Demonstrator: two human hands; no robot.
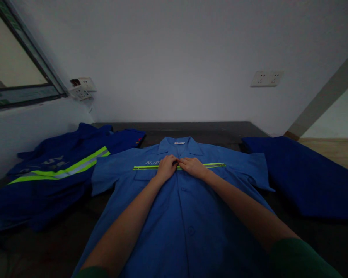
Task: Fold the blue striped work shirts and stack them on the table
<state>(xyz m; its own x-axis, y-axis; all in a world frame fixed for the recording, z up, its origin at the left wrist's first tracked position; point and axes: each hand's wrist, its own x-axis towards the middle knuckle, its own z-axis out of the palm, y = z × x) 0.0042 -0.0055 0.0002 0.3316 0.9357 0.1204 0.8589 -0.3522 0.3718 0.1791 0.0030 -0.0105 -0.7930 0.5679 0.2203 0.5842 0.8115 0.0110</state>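
A light blue short-sleeved work shirt (165,208) lies spread face up on a dark table, its collar pointing away from me. A yellow-green stripe crosses its chest, with pale lettering above it on the left. Both my hands meet at the front placket, level with the stripe. My left hand (167,168) is closed, its fingertips pinching the placket edge. My right hand (193,166) is closed too, fingertips touching the left ones on the same edge. Whatever button sits between the fingers is hidden. Lower on the front, buttons show along the placket.
A crumpled dark blue garment (72,170) with a reflective stripe lies at left. At right is a folded dark blue cloth (304,173). Behind the table's far edge (174,125) stands a white wall with sockets (266,78). A window (20,58) is at upper left.
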